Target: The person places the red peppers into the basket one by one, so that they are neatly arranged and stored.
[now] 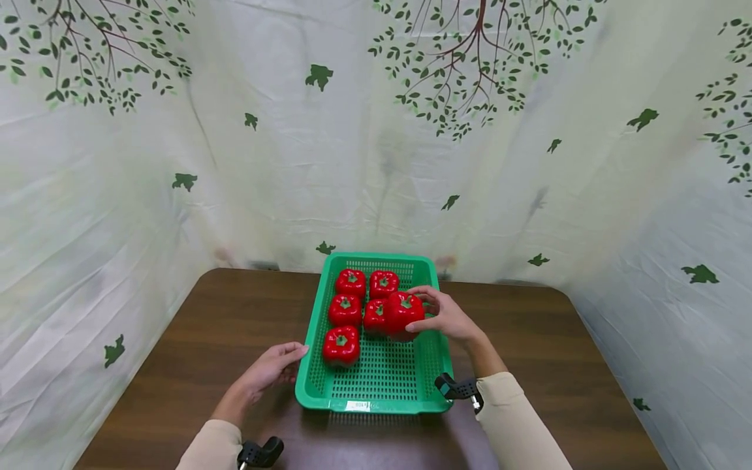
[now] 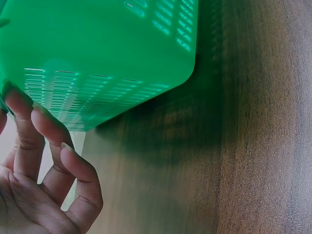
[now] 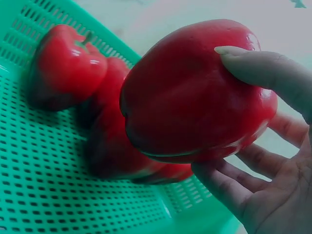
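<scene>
A green plastic basket (image 1: 384, 375) with slotted walls holds several red bell peppers (image 1: 341, 346), set in two columns with their green stems up. My right hand (image 1: 448, 318) grips another red bell pepper (image 1: 404, 314), thumb on one side and fingers on the other. This pepper is raised over the basket's right half and partly covers a pepper behind it. At the basket's left rim, my left hand (image 1: 267, 371) pinches the edge with thumb and fingertips. In the left wrist view, its other fingers (image 2: 80, 170) bend beside the outer wall.
The basket stands on a brown wooden table (image 1: 235, 326) near its back edge. A white cloth (image 1: 352, 163) printed with leaves and branches hangs behind and to both sides. A small white label (image 1: 358, 406) is on the basket's front rim.
</scene>
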Motion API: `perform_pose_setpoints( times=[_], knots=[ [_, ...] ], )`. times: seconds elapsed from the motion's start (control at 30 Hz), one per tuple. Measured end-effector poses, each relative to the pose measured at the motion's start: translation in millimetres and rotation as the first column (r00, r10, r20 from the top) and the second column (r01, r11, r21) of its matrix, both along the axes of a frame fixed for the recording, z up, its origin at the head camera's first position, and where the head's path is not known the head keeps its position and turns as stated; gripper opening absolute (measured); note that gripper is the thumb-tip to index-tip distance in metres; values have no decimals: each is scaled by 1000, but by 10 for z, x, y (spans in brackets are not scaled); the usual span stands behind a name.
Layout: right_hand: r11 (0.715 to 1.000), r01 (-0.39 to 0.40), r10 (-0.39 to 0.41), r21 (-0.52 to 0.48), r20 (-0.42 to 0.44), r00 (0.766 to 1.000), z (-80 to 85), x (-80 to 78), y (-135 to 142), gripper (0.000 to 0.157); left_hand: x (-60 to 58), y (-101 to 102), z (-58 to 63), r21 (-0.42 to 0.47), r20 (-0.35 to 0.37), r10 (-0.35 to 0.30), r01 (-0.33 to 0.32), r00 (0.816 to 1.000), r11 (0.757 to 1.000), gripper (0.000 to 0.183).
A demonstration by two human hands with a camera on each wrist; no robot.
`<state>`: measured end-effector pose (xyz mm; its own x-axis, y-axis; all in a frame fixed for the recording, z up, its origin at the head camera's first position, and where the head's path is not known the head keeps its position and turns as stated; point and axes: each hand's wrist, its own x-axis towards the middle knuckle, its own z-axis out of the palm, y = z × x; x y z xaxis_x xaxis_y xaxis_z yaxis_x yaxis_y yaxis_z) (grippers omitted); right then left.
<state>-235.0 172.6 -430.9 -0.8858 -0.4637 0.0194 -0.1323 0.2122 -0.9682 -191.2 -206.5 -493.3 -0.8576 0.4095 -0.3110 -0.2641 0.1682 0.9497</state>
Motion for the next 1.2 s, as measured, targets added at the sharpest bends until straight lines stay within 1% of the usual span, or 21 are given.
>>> perform_pose_setpoints(
  times=[0.2,0.37,0.57,0.77,0.93,1.2],
  knots=[
    [1000,-11,11,8,59,998,-67,-11,-123,60,2,-9,-7,11,-4,-6,6,1000,1000,43],
    [998,-30,25,58,90,996,-71,-9,-196,63,9,-14,-3,17,-4,-11,11,1000,1000,43],
    [987,-52,41,154,70,997,-65,10,-297,65,5,-20,-3,18,-3,-10,10,1000,1000,45],
    [968,-21,12,249,40,999,-99,20,-383,66,12,-11,-16,16,-5,-7,7,1000,1000,42],
    [956,-5,-3,294,28,1000,-151,19,-427,65,21,1,-20,18,5,-9,9,1000,1000,39],
    [942,50,-62,332,26,998,-153,33,-479,66,12,-10,10,16,-2,-5,5,1000,1000,42]
  ],
)
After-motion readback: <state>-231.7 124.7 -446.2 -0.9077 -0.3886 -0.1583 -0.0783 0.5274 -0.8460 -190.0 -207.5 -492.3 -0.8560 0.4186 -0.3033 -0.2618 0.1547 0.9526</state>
